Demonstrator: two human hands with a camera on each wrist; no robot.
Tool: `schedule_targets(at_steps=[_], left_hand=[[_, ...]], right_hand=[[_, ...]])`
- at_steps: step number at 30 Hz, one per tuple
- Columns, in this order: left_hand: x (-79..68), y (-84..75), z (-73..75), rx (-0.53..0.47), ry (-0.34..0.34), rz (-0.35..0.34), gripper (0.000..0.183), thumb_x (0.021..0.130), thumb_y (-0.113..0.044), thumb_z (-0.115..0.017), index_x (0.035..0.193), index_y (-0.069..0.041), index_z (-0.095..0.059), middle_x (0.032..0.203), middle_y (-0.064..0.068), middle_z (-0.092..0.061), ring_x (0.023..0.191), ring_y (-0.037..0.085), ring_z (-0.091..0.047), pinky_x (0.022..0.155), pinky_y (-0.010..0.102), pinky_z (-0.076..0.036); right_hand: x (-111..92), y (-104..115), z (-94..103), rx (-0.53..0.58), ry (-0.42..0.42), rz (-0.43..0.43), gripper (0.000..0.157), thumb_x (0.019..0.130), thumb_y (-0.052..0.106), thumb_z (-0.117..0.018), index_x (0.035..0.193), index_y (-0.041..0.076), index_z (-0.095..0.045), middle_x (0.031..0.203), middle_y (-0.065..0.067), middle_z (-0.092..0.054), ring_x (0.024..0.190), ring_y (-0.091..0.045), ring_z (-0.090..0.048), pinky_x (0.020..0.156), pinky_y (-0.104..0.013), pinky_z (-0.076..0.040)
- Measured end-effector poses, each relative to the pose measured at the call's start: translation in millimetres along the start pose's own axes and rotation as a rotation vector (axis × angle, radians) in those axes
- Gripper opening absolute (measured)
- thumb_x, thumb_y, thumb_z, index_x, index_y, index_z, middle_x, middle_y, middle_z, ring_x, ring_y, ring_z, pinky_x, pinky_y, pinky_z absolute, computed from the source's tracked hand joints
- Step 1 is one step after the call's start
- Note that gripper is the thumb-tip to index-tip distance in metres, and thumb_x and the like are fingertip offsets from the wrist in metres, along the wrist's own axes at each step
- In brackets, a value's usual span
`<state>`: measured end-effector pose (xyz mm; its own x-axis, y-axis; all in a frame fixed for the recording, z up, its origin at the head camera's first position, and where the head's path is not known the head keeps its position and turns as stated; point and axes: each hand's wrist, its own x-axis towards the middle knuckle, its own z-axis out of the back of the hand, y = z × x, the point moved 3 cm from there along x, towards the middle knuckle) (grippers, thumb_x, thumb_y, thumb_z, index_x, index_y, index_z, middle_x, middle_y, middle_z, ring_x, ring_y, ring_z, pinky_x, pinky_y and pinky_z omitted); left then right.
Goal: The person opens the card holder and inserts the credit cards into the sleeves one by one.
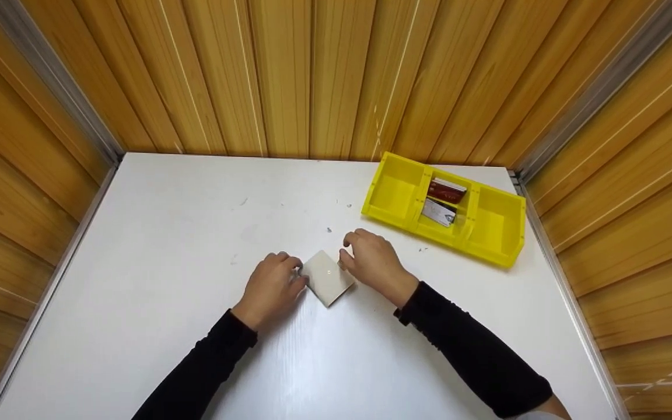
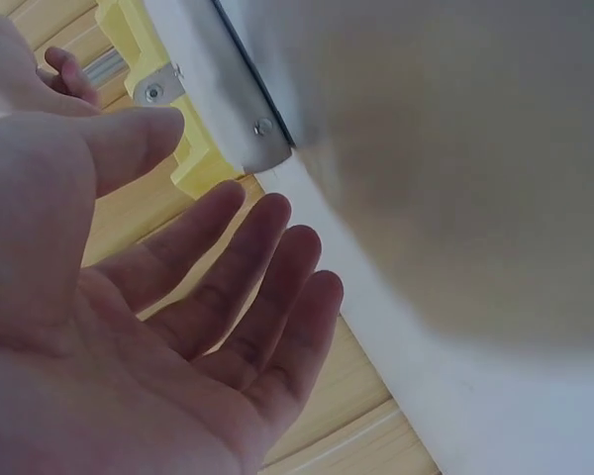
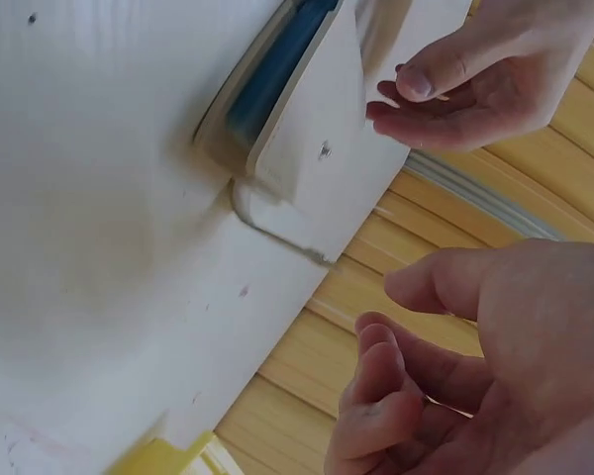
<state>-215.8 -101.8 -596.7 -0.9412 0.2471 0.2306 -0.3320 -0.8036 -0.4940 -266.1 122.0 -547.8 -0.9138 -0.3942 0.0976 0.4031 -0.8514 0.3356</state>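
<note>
A cream card wallet point(image 1: 328, 278) stands or lies turned like a diamond on the white table, between both hands. The right wrist view shows its blue inside point(image 3: 277, 84) through a parted edge and a small metal snap point(image 3: 325, 150) on its face. A strap tab point(image 2: 158, 87) with a snap sticks out from it in the left wrist view. My left hand point(image 1: 272, 289) is close by its left corner, fingers loosely bent point(image 2: 178, 307), holding nothing. On the other side my right hand point(image 1: 378, 262) hovers near the upper right edge, its loosely curled fingers point(image 3: 376, 421) gripping nothing.
A yellow bin point(image 1: 391, 220) with three compartments sits at the back right of the table point(image 1: 196, 204). Its middle compartment holds dark red cards point(image 1: 447, 191) and whitish cards point(image 1: 438, 212). Wood-patterned walls point(image 1: 289, 76) enclose the back and sides.
</note>
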Motion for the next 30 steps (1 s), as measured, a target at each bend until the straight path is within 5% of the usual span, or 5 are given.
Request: schedule_targets(at_steps=[7, 15, 30], left_hand=[[1.0, -7.5, -7.4, 0.024, 0.015, 0.04, 0.025, 0.095, -0.031, -0.085, 0.098, -0.008, -0.075, 0.094, 0.006, -0.069, 0.09, 0.029, -0.065, 0.08, 0.045, -0.054], [3.4, -12.5, -15.8, 0.048, 0.02, 0.006, 0.033, 0.094, -0.035, -0.087, 0.101, -0.008, -0.071, 0.088, 0.004, -0.065, 0.083, 0.024, -0.058, 0.075, 0.041, -0.049], [10.8, -14.4, -14.8, 0.031, 0.085, 0.039, 0.029, 0.094, -0.03, -0.085, 0.108, -0.007, -0.073, 0.098, 0.008, -0.067, 0.091, 0.03, -0.061, 0.085, 0.048, -0.052]], right_hand=[[5, -12, -3.7, 0.013, 0.07, -0.046, 0.031, 0.105, 0.032, -0.072, 0.105, 0.003, -0.082, 0.093, -0.01, -0.075, 0.087, -0.03, -0.071, 0.081, -0.048, -0.059], [5, -16, -13.7, 0.065, 0.109, -0.051, 0.032, 0.107, 0.035, -0.07, 0.091, 0.009, -0.082, 0.09, -0.007, -0.077, 0.083, -0.023, -0.067, 0.078, -0.042, -0.056], [-8, -20, -13.0, 0.111, 0.133, -0.047, 0.028, 0.102, 0.026, -0.07, 0.08, 0.01, -0.078, 0.075, -0.001, -0.07, 0.069, -0.015, -0.056, 0.067, -0.035, -0.048]])
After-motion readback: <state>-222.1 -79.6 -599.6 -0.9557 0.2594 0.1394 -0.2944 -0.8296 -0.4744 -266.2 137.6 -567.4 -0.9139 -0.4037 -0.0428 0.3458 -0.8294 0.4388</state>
